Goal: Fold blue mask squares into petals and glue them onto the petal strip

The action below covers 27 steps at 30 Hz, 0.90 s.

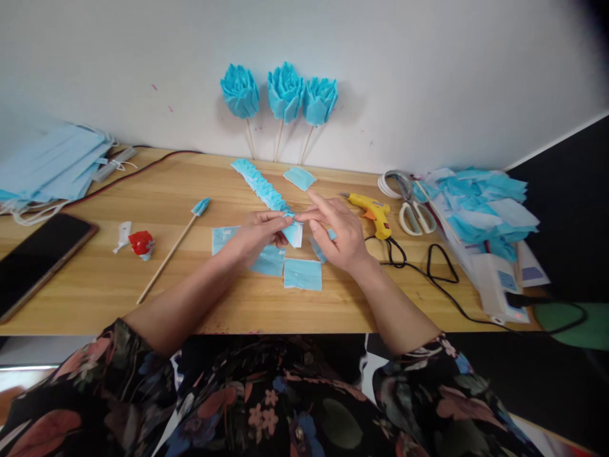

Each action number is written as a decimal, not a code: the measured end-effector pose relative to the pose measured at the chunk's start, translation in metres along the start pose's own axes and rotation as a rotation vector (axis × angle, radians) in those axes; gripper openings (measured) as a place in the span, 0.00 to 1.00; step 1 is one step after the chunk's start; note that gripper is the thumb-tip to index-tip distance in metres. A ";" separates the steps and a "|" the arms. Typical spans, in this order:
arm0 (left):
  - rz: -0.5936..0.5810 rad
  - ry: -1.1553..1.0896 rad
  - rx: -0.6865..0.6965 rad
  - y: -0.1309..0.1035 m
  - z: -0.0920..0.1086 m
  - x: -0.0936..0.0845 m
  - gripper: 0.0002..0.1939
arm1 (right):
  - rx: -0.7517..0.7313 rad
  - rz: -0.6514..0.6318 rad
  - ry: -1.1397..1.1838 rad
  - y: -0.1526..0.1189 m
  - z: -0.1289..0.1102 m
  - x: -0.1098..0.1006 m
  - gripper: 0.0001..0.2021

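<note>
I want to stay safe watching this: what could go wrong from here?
The yellow plastic glue gun lies near the right hand. Its black cord seems to run to the white plastic power strip with a red light glowing, so its tip could be hot and burn someone.

The left hand pinches the long, pleated blue fabric strip near one end, so its folds might slip loose if that grip eases.

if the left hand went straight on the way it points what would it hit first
Most likely the right hand: the left hand, pinching the strip, points rightward and slightly away, toward it. The two look very close, perhaps touching; depth is unclear from one view.
</note>
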<state>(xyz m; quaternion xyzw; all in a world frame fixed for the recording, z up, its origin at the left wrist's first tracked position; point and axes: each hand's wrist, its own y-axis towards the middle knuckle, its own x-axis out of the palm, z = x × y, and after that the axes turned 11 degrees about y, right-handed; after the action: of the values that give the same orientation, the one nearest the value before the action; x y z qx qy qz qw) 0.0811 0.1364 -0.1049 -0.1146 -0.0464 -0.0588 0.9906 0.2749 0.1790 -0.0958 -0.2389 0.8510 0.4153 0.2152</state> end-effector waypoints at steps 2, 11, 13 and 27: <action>0.004 0.023 0.010 0.001 -0.001 0.000 0.10 | 0.018 -0.014 -0.005 0.000 0.001 0.000 0.26; 0.083 0.044 0.047 0.002 0.000 0.000 0.10 | 0.108 0.121 0.112 -0.001 -0.003 0.001 0.23; 0.089 0.034 0.040 0.002 0.000 0.001 0.10 | 0.243 0.195 0.206 -0.001 -0.002 0.002 0.19; 0.106 0.157 0.119 -0.001 0.000 0.001 0.12 | 0.779 0.052 0.749 0.006 0.001 0.002 0.16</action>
<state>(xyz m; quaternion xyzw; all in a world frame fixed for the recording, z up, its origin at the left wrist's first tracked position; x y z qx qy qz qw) 0.0819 0.1349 -0.1047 -0.0529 0.0341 -0.0122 0.9979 0.2699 0.1823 -0.0944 -0.2520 0.9661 -0.0392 -0.0405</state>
